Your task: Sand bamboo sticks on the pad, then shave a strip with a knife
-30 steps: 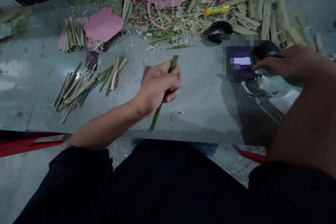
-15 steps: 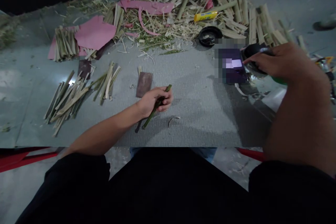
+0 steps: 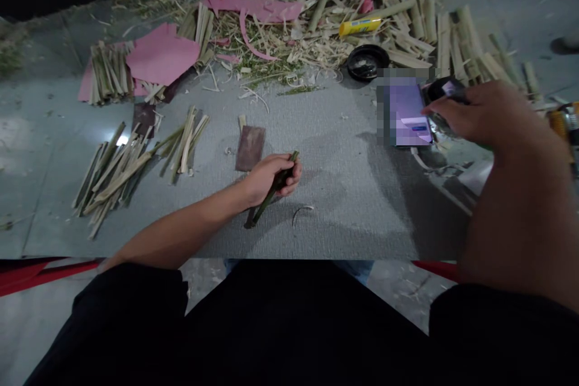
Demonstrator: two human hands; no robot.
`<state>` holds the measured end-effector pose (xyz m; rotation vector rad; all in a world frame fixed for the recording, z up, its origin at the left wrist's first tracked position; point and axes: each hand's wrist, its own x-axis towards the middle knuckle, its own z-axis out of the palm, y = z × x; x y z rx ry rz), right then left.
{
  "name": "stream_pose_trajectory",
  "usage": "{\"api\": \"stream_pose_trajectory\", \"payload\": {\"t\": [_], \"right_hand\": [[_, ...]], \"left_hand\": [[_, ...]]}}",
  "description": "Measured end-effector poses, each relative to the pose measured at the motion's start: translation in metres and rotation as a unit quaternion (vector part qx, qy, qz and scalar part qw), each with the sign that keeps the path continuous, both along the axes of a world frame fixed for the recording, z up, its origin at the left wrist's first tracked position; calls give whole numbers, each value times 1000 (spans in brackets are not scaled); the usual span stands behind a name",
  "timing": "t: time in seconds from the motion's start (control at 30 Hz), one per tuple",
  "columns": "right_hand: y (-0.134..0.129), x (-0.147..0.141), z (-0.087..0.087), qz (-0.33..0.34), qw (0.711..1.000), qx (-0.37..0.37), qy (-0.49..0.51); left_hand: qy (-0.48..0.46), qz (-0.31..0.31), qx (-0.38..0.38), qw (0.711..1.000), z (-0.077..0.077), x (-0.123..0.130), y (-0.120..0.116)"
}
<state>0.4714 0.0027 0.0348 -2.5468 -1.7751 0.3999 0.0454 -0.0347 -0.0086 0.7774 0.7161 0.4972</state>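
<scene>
Grey textured table (image 3: 344, 217) bears a brown rectangular sheet (image 3: 250, 148). Near its lower right, the left hand (image 3: 271, 178) grasps a thin green stick (image 3: 264, 208); farther right, the right hand (image 3: 486, 110), grip unclear, is beside a lit rectangular phone (image 3: 408, 102).

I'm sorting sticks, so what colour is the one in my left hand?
The stick is dark green, best seen in the head view.

Slim green stick (image 3: 263, 208) aslant in the left fingers (image 3: 293, 181); well to its right, a lit face-up phone (image 3: 409, 110).
</scene>
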Motion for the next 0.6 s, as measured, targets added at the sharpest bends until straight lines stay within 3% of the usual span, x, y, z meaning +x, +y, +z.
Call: {"api": "stream_pose_trajectory", "payload": {"t": [0.1, 0.23, 0.6], "right_hand": [[-4, -23, 17, -67, 997, -43, -18], [-8, -38, 32, -86, 995, -60, -6], [-6, -42, 30, -88, 994, -60, 22]], "left_hand": [[9, 6, -6, 1000, 0, 1, -1], [14, 13, -5, 1000, 0, 1, -1], [21, 16, -12, 1000, 2, 1, -1]]}}
